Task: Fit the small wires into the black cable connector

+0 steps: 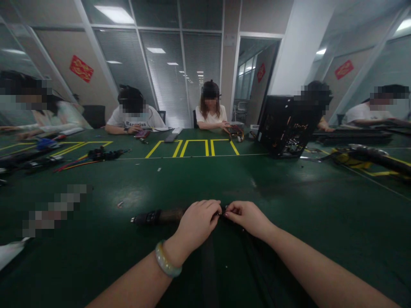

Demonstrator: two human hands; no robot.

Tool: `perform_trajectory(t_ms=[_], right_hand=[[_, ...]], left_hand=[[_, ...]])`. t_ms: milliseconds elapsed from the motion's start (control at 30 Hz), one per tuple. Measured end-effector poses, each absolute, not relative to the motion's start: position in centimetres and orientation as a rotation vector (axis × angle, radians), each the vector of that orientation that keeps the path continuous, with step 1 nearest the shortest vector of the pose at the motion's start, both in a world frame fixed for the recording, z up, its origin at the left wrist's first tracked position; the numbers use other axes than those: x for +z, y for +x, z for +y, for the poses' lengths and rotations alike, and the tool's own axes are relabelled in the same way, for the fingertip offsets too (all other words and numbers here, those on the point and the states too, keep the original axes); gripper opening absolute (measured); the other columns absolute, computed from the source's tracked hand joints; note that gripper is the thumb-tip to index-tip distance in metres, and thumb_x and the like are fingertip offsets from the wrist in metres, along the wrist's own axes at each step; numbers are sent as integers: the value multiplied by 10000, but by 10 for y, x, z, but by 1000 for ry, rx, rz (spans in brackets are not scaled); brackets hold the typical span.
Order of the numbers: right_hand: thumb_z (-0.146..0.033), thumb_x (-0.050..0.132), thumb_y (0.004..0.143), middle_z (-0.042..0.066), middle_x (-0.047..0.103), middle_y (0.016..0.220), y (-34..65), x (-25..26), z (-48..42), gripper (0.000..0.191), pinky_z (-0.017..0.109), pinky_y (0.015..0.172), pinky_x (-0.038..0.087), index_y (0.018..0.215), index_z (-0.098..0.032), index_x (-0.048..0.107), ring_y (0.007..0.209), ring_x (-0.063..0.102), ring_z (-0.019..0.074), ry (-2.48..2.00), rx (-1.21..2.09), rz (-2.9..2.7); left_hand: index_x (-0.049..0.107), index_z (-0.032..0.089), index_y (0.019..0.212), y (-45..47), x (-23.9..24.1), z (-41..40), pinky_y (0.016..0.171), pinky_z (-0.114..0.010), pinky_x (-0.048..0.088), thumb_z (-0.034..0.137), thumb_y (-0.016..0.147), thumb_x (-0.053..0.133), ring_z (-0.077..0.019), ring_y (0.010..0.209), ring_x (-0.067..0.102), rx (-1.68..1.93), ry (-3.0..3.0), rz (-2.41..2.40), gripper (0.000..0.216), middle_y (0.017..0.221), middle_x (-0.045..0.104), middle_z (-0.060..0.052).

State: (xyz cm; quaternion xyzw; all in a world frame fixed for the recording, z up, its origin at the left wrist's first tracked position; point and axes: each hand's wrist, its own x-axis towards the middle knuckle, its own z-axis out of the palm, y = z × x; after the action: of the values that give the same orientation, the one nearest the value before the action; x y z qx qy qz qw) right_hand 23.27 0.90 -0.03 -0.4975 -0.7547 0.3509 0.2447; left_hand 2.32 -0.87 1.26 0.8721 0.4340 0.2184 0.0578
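A dark, thick cable-like piece (pixel 171 215) lies across the green table in front of me. Its left end is a black ringed connector (pixel 147 218) with a small metallic tip. My left hand (pixel 199 220), a pale bangle on its wrist, is closed over the right part of this piece, fingers curled down. Close beside it, my right hand (pixel 248 218) is closed in a pinch at a small dark part by the left fingertips. What exactly it pinches is too small and covered to name. Dark strip-like shapes run toward me beneath the hands.
A black computer case (pixel 282 128) stands at the back right, with thick black and yellow cabling (pixel 362 158) right of it. Tangled wires (pixel 99 155) lie at the left. Small scraps (pixel 120 204) dot the green table (pixel 180 179). Several people sit along the far side.
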Motion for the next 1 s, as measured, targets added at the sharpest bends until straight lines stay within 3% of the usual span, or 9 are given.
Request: perform_trajectory(t_ms=[300, 400, 500, 667, 867, 1000], right_hand=[[-357, 667, 862, -29, 658, 768, 218, 4, -2, 118, 240, 576, 379, 833, -246, 694, 672, 578, 147, -1548, 564, -2116], [-268, 675, 854, 19, 636, 997, 213, 11, -9, 60, 279, 726, 432, 814, -223, 672, 856, 592, 179, -1517, 263, -2143], [-185, 672, 845, 52, 577, 1184, 209, 16, -11, 50, 348, 946, 389, 810, -197, 637, 1126, 510, 235, -1415, 90, -2214], [-126, 591, 885, 24, 629, 892, 207, 14, -4, 59, 312, 834, 445, 881, -185, 583, 880, 580, 188, -1357, 115, -2405], [-130, 562, 898, 65, 623, 985, 205, 8, -2, 80, 352, 916, 434, 970, -161, 581, 944, 574, 216, -1325, 47, -2475], [-143, 541, 914, 75, 633, 1011, 202, 12, -8, 102, 336, 935, 434, 996, -177, 591, 973, 581, 226, -1337, 8, -2480]], left_hand=[[594, 246, 1009, 23, 5, -6, 954, -400, 438, 122, 871, 557, -213, 1096, 574, 667, 2645, 1317, 189, 1198, 625, -2], [583, 235, 1015, 23, 4, -5, 959, -398, 441, 111, 865, 548, -218, 1110, 572, 687, 2649, 1298, 197, 1222, 611, -18], [569, 232, 1021, 22, 3, -4, 957, -397, 449, 91, 841, 551, -222, 1124, 569, 707, 2651, 1295, 229, 1263, 590, -26], [571, 222, 1002, 21, 3, -3, 973, -407, 451, 92, 826, 542, -233, 1141, 566, 702, 2712, 1273, 220, 1316, 563, -42], [551, 233, 1145, 21, 6, -6, 1009, -434, 443, 105, 815, 545, -239, 1200, 532, 755, 2783, 1216, 354, 1370, 528, -42], [576, 221, 1112, 22, 7, -7, 1038, -454, 426, 105, 813, 545, -241, 1181, 548, 816, 2818, 1181, 322, 1330, 561, -53]])
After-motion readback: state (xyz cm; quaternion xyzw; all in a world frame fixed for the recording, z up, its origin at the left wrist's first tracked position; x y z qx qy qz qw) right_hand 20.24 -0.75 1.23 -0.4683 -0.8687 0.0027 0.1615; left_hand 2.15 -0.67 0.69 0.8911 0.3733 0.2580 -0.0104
